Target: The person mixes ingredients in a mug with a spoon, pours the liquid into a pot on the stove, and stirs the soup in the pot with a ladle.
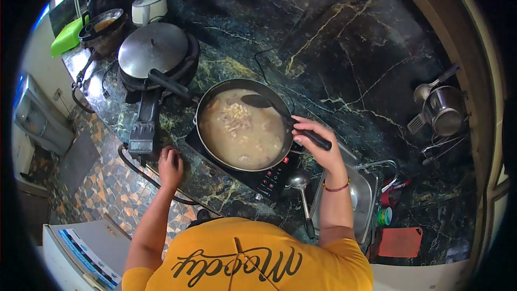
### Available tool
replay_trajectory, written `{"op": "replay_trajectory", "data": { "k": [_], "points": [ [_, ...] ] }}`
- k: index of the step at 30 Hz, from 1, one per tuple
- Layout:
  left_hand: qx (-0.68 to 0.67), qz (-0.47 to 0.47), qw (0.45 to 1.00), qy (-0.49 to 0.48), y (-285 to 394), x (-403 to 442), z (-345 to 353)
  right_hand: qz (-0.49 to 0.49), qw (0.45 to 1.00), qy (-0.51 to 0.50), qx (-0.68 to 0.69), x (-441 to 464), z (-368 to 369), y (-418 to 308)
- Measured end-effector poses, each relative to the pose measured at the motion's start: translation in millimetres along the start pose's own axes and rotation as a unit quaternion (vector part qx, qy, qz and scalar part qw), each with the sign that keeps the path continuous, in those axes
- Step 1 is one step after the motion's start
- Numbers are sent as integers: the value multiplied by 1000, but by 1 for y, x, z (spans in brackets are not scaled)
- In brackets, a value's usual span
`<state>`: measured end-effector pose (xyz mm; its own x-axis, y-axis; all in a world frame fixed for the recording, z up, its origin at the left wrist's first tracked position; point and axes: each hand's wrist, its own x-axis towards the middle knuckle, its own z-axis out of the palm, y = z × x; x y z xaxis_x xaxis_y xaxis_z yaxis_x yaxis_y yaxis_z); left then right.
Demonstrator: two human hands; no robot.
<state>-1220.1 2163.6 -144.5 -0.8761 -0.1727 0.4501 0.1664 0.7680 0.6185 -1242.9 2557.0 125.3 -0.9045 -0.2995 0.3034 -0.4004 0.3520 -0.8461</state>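
Note:
My right hand [319, 141] is closed around the black handle of a cooking spoon [258, 101]. The spoon's dark head lies in the pale, cloudy broth [231, 134] at the pan's far side. A heap of small, light pieces shows near the middle of the broth. The wide dark pan [201, 139] stands on a black induction cooktop [258, 182] with lit red marks, its handle pointing to the upper left. My left hand [171, 163] rests at the counter's edge, left of the cooktop, fingers bent and slightly apart, with nothing visible in it.
A lidded pot [153, 48] stands left of the pan, near a white canister [149, 8]. On the right are a steel sink [362, 194], a ladle [301, 194], a red board [399, 242] and a steel utensil holder [444, 110]. A cord crosses the marble counter.

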Motion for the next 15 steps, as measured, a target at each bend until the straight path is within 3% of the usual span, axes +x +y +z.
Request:
{"op": "replay_trajectory", "data": {
  "k": [1,5,8,12,15],
  "points": [
    [5,0,1000,3,0,0,0,-40,997,-6,-70,-1,0,-12],
    [0,-2,1000,-2,3,1,-3,-86,990,-6,-111,-19,3,-34],
    [-2,2,1000,-1,4,1,-3,-34,996,-50,-69,-29,14,-39],
    [-2,-5,1000,-6,3,1,-1,-71,980,-71,-171,-29,35,-35],
    [3,0,1000,-1,-3,0,2,-30,992,-53,-113,-41,28,-54]
  ]
}}
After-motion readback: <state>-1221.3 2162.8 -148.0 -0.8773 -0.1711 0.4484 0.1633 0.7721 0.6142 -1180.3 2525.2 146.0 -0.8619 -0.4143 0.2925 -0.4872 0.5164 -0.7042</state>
